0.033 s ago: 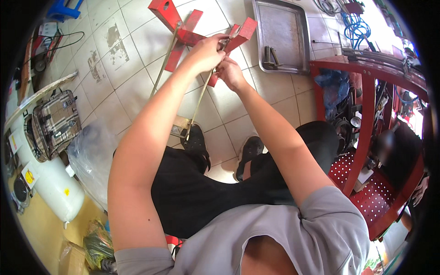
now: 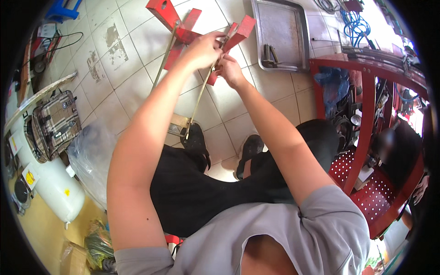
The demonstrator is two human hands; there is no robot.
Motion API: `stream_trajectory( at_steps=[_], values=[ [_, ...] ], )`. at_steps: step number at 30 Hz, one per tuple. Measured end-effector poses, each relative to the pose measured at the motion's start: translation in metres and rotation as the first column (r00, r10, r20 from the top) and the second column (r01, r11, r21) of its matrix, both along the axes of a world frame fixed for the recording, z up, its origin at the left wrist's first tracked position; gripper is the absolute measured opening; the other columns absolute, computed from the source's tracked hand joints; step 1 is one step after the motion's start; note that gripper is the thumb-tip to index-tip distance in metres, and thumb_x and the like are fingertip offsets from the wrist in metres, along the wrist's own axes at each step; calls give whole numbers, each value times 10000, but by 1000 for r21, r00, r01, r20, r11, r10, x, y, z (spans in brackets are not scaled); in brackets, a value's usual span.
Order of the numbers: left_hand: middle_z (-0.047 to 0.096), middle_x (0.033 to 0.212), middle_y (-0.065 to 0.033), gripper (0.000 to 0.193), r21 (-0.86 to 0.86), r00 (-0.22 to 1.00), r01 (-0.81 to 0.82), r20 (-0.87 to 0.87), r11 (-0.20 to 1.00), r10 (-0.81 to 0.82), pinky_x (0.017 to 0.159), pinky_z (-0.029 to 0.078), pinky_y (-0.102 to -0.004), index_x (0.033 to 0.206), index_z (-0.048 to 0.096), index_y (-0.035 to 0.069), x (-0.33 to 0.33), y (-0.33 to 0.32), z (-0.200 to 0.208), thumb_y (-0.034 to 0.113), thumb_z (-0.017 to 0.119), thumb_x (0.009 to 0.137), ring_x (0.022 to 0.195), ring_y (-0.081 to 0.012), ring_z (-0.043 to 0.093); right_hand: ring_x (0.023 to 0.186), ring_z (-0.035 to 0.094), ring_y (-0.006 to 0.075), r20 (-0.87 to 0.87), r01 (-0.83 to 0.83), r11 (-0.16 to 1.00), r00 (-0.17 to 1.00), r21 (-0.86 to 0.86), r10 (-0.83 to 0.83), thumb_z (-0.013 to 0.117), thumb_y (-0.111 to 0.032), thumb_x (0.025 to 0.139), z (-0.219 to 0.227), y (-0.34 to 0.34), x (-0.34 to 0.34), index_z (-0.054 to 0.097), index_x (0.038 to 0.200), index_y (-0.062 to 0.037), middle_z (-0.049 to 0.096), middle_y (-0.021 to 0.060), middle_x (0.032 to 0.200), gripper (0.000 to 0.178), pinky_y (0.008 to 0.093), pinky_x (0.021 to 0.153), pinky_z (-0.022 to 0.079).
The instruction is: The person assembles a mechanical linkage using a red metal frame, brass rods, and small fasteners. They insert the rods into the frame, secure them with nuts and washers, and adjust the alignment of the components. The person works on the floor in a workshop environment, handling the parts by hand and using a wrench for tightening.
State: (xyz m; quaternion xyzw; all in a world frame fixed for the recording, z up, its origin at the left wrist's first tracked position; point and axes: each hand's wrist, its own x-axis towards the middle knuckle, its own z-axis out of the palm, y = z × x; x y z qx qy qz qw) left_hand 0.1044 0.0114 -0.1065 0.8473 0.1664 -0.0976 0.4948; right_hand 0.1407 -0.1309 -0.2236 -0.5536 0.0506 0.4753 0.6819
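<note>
I can read no words or numbers from where I sit, only make out labels. On the white tank (image 2: 57,195), a pale label (image 2: 30,177) carries a round yellow sign (image 2: 30,177); its marks are too small for me to read. Nearer the tank's rounded end, I see a small yellow sticker (image 2: 67,192), also illegible. Farther from that end, beyond the pale label, a white tag (image 2: 15,141) shows marks I can't decipher.
</note>
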Motion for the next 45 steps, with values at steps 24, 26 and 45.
stream_trajectory(
  at_steps=[24, 26, 45],
  values=[
    [668, 848, -145, 362, 499, 785, -403, -242, 767, 570, 753, 494, -356, 971, 654, 10, -306, 170, -179, 342, 644, 825, 824, -245, 642, 870, 626, 337, 606, 13, 850, 707, -526, 365, 578, -125, 811, 19, -42, -18, 403, 1298, -78, 637, 177, 938, 520, 418, 817, 486],
    [643, 952, -176, 414, 489, 788, -362, -293, 793, 541, 781, 485, -383, 1055, 613, 18, -288, 134, -183, 340, 670, 800, 888, -295, 619, 958, 594, 321, 701, 68, 831, 577, -552, 419, 672, -166, 788, 40, -38, -6, 349, 1362, -102, 588, 185, 1056, 662, 412, 839, 480],
    [555, 703, -117, 269, 354, 726, -572, -201, 740, 658, 563, 449, -400, 1038, 464, 11, -265, 146, -165, 258, 447, 934, 620, -260, 558, 986, 615, 337, 757, -73, 871, 464, -485, 460, 634, -213, 851, 45, 3, 41, 498, 1158, -84, 661, 141, 1009, 360, 410, 836, 486]
  ],
)
